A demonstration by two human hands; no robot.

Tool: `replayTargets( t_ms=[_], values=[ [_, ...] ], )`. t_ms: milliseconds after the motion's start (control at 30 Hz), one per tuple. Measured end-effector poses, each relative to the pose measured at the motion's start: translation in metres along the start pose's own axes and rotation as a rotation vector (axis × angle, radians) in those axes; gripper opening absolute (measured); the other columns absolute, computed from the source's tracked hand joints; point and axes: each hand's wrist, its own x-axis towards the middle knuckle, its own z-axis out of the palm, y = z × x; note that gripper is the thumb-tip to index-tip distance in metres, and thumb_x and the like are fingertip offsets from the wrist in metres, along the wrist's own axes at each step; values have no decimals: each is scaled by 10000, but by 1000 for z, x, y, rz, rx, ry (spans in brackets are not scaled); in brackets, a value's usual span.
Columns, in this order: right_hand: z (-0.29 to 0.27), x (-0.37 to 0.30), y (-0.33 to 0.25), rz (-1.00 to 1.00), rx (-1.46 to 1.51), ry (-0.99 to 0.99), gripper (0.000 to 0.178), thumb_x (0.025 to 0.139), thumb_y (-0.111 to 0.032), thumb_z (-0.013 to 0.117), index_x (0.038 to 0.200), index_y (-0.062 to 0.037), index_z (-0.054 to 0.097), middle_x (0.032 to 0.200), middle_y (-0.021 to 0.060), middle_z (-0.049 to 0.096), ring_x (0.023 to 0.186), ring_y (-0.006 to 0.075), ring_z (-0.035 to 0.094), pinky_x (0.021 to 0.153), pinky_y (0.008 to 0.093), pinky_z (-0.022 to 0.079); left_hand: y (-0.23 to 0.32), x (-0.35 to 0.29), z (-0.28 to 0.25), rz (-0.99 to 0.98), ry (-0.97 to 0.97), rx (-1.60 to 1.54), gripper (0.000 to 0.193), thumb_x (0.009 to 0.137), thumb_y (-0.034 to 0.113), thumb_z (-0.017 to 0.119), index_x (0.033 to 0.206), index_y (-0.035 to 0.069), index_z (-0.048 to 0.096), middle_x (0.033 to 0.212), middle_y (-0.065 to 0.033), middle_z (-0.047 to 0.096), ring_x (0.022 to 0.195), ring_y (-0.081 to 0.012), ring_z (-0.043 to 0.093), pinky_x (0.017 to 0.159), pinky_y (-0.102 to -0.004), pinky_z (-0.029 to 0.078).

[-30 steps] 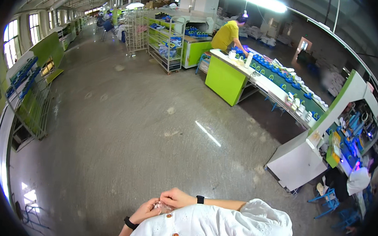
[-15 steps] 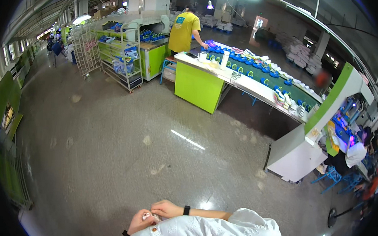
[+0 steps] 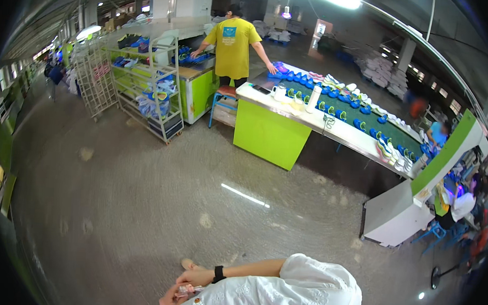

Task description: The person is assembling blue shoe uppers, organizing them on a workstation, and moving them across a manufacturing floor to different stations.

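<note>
At the lower edge, both my hands are close together in front of my white shirt. My left hand (image 3: 170, 301) is closed around a small, crinkled, whitish and pinkish thing (image 3: 188, 290) that looks like clear wrapping; its exact kind is too small to make out. My right hand (image 3: 195, 276) lies against the far side of it, fingers bent and partly hidden, seemingly gripping it too. A black band (image 3: 218, 273) circles my right wrist.
Grey floor (image 3: 140, 202) stretches ahead. A green-sided workbench (image 3: 270, 133) carries a conveyor (image 3: 363, 115) with rows of blue and white shoes. A person in a yellow shirt (image 3: 233, 48) stands beyond it. A shoe rack (image 3: 168, 114) is at left, a white-and-green machine frame (image 3: 400, 209) at right.
My view has shifted, and the workbench looks larger. My hands sit slightly lower and further left, still together. The person in yellow has spread both arms, one toward the rack side.
</note>
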Motion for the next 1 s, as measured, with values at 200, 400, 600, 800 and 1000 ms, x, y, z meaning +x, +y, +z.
replayTargets(
  t_ms=[200, 400, 600, 800, 1000],
  values=[
    [-136, 106, -82, 144, -596, -43, 282, 802, -218, 516, 916, 29, 587, 823, 194, 624, 738, 264, 587, 649, 343, 430, 18, 193, -78, 152, -189, 400, 308, 731, 187, 657, 987, 64, 539, 695, -121, 606, 644, -195, 621, 586, -307, 477],
    [-220, 198, -121, 19, -412, 358, 256, 885, -214, 437, 785, -15, 561, 648, 71, 592, 582, 166, 563, 551, 314, 436, 38, 364, -137, 296, -63, 442, 353, 687, 231, 659, 972, 68, 530, 748, -127, 624, 670, -282, 627, 581, -361, 490],
    [-317, 318, -139, -73, -635, 497, 160, 838, -164, 498, 747, -39, 538, 627, 105, 562, 546, 244, 547, 515, 339, 423, 53, 519, -195, 78, -152, 115, 249, 765, 133, 589, 957, -2, 506, 715, -96, 603, 609, -135, 598, 532, -278, 470],
    [-433, 456, -172, -179, -992, 277, 99, 765, -144, 551, 704, -71, 528, 600, 122, 538, 527, 320, 520, 467, 383, 403, 76, 659, -282, -67, -258, -76, 286, 815, 61, 518, 1084, -14, 455, 724, -44, 571, 570, -94, 522, 528, -227, 437],
    [-514, 607, -187, -361, -1035, 145, 109, 752, -185, 560, 720, -82, 546, 672, 110, 569, 586, 319, 551, 497, 406, 429, 103, 769, -383, -107, -244, 142, 244, 836, 100, 514, 1055, -4, 534, 787, -48, 599, 625, -87, 561, 544, -222, 441]
  ],
)
